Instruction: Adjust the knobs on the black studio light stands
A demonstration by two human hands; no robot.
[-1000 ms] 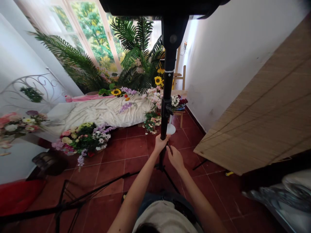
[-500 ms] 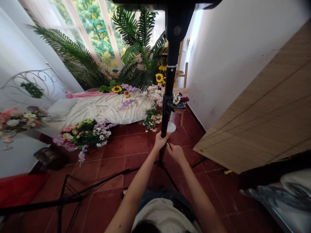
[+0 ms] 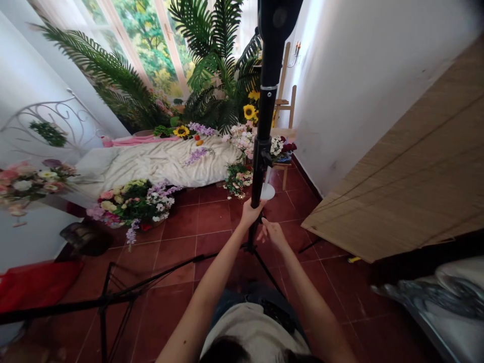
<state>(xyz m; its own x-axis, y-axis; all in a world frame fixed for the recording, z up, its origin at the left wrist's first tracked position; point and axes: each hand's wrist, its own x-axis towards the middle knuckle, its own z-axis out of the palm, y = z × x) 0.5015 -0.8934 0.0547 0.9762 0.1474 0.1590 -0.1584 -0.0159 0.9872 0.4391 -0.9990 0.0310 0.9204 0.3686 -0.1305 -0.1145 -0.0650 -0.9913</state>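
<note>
Red tile floor (image 3: 212,222), lower frame — left hand (image 3: 250,214) wrapped around black stand pole (image 3: 264,116), right hand (image 3: 273,234) just off it, fingers loosely open.

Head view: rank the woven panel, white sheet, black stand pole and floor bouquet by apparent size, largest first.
Woven panel, largest.
White sheet, next.
Black stand pole and floor bouquet: too close to call, since the pole runs nearest the camera and looks long but thin.

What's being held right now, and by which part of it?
The left hand grips the lower pole of a black tripod stand; the right hand sits just below, apparently not gripping it.
</note>
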